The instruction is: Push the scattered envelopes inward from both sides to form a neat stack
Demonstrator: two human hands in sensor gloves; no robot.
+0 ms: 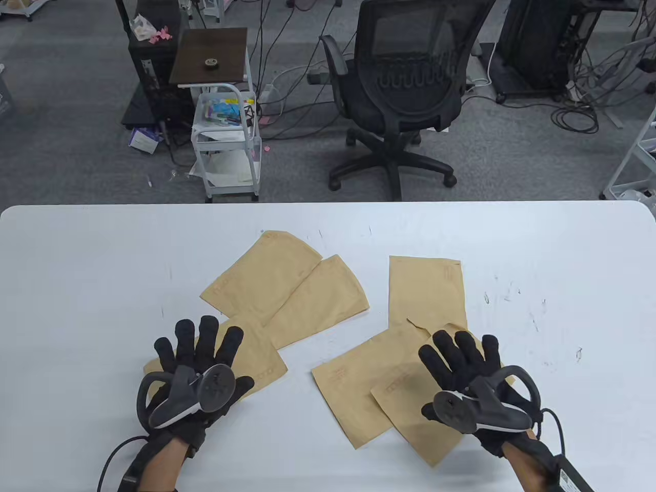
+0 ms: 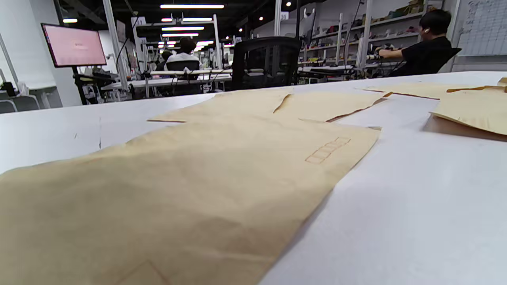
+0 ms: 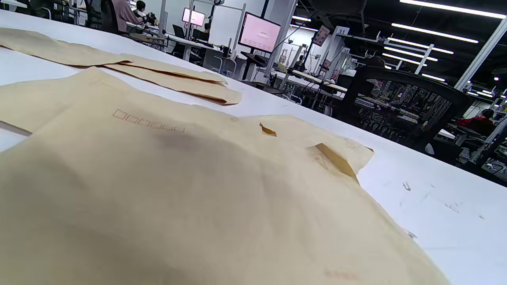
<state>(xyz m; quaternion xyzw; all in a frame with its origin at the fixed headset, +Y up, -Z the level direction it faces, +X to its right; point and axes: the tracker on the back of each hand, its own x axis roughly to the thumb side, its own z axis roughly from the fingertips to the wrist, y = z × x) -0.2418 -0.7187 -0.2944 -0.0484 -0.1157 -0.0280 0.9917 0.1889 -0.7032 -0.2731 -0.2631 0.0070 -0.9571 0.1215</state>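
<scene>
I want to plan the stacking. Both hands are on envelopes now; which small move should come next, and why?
Probably slide both hands inward together. The left hand rests flat on the left envelope, the right hand on the right envelope, and a bare strip of table separates the two groups.

Six envelopes on the worktop (image 1: 102,266), in two groups w/ a bare gap between. Left group: far envelope (image 1: 259,274) overlaps the next (image 1: 323,302) to its right; a third (image 1: 256,353) lies nearer, under the left hand (image 1: 192,369). Right group: upright envelope (image 1: 425,292) at back, two more in front (one (image 1: 353,389) partly under the other (image 1: 410,415)), right hand (image 1: 471,379) resting on top.
</scene>
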